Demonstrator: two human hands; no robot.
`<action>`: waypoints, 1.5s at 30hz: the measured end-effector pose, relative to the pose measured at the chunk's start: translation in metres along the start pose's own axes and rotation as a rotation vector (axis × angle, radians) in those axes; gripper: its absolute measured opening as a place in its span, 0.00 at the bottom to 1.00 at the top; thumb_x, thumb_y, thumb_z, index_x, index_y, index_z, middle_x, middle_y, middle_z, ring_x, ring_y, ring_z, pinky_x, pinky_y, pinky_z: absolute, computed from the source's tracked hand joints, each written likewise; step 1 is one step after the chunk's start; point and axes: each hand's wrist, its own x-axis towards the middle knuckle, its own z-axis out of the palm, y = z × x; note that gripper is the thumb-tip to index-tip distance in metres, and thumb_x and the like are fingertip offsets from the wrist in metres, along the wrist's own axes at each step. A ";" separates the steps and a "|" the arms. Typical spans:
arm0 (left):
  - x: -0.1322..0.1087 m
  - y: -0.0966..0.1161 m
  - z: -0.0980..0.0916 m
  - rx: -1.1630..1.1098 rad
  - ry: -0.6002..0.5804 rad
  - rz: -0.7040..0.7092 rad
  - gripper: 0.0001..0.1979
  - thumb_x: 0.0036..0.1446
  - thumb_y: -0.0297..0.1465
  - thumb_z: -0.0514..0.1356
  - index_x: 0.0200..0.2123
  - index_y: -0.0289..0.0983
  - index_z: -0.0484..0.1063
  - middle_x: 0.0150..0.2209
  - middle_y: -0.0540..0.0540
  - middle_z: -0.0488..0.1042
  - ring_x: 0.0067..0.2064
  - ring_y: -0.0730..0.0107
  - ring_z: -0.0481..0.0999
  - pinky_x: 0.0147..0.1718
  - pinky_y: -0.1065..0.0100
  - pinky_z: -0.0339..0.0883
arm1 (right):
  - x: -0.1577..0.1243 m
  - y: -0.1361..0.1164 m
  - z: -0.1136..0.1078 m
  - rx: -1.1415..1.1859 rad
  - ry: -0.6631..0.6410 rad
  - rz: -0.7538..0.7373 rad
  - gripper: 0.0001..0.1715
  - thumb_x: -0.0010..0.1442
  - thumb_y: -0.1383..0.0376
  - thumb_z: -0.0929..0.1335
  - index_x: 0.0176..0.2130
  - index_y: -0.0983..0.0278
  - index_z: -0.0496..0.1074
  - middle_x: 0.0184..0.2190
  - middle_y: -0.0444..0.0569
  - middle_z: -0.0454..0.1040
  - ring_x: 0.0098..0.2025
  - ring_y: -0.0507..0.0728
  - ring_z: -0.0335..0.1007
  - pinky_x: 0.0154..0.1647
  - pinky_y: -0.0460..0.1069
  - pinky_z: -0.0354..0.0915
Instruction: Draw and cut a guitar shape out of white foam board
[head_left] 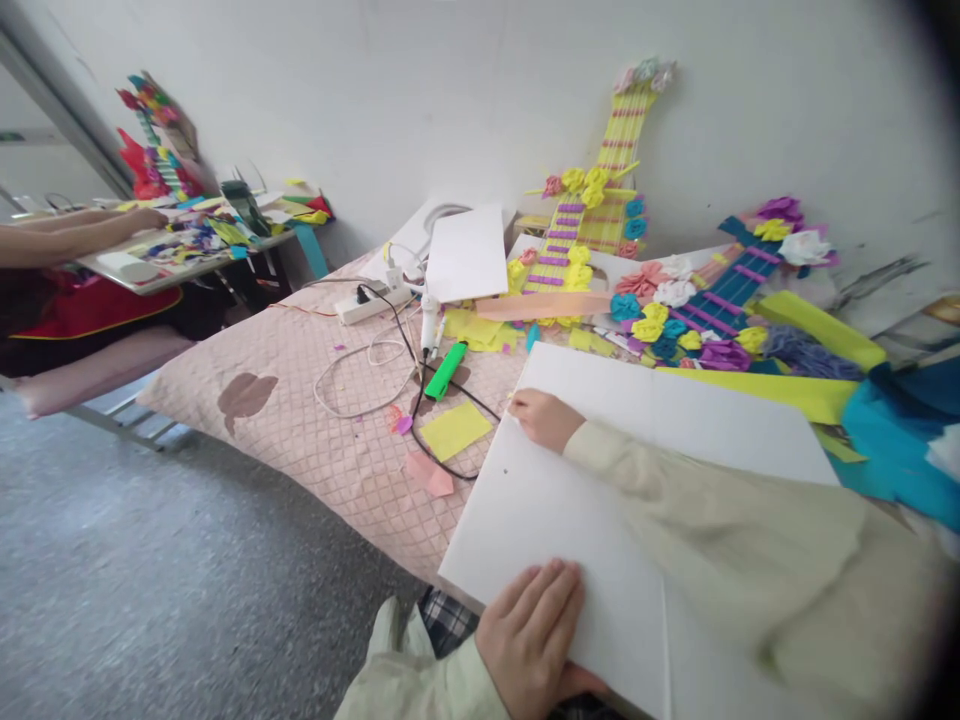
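A large white foam board (675,420) lies across the near right of the pink quilted bed (300,400). My left hand (529,635) rests on its near corner, fingers laid over the top face and thumb tucked under the edge, gripping it. My right hand (544,417), its cream sleeve stretched across the board, has its fingers curled on the board's far left edge. Nearest to it are a green marker (446,370) and a yellow paper square (455,430).
A white glue gun (428,322), power strip (371,303) and looped cables (367,375) lie mid-bed beside a smaller white board (466,252). Two paper guitars with flowers (600,190) (720,300) lean at the wall. Another person's arm (82,230) reaches over a cluttered table (187,250) at left.
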 end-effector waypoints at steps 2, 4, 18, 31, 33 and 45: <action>0.000 -0.002 0.000 0.012 0.028 0.017 0.34 0.54 0.51 0.41 0.47 0.31 0.68 0.50 0.45 0.68 0.54 0.66 0.64 0.48 0.68 0.65 | 0.002 0.008 -0.001 -0.001 0.011 0.017 0.12 0.49 0.80 0.59 0.29 0.73 0.69 0.30 0.57 0.67 0.36 0.56 0.62 0.40 0.51 0.61; -0.002 -0.004 0.003 0.023 0.074 0.039 0.33 0.55 0.50 0.40 0.46 0.31 0.69 0.49 0.44 0.69 0.53 0.65 0.65 0.47 0.69 0.65 | 0.000 0.004 0.001 0.021 -0.004 -0.029 0.12 0.49 0.80 0.60 0.30 0.70 0.69 0.31 0.53 0.68 0.36 0.54 0.63 0.41 0.48 0.61; -0.003 -0.008 0.007 0.081 0.065 0.105 0.30 0.59 0.46 0.37 0.45 0.32 0.70 0.48 0.46 0.71 0.51 0.68 0.67 0.52 0.70 0.59 | -0.002 -0.005 0.004 0.041 0.003 -0.072 0.10 0.50 0.79 0.61 0.31 0.71 0.68 0.32 0.54 0.67 0.37 0.55 0.61 0.43 0.48 0.60; -0.001 -0.009 0.003 0.068 0.036 0.091 0.30 0.58 0.48 0.39 0.46 0.32 0.69 0.49 0.45 0.70 0.52 0.67 0.66 0.51 0.71 0.61 | -0.005 -0.013 0.004 0.018 -0.022 -0.083 0.10 0.49 0.78 0.61 0.31 0.71 0.68 0.32 0.54 0.66 0.37 0.56 0.59 0.42 0.50 0.60; -0.002 -0.007 0.008 0.064 0.063 0.087 0.30 0.57 0.48 0.40 0.45 0.32 0.69 0.49 0.46 0.70 0.53 0.67 0.65 0.51 0.71 0.61 | -0.006 -0.014 0.003 0.027 -0.052 -0.114 0.09 0.49 0.78 0.62 0.31 0.70 0.68 0.33 0.52 0.67 0.37 0.55 0.60 0.42 0.48 0.60; -0.014 0.007 0.036 0.022 0.219 -0.044 0.35 0.55 0.52 0.38 0.46 0.31 0.68 0.51 0.41 0.68 0.54 0.64 0.64 0.50 0.66 0.62 | -0.005 -0.033 -0.001 0.023 -0.069 0.004 0.10 0.48 0.80 0.60 0.31 0.73 0.67 0.31 0.56 0.66 0.36 0.56 0.60 0.41 0.50 0.59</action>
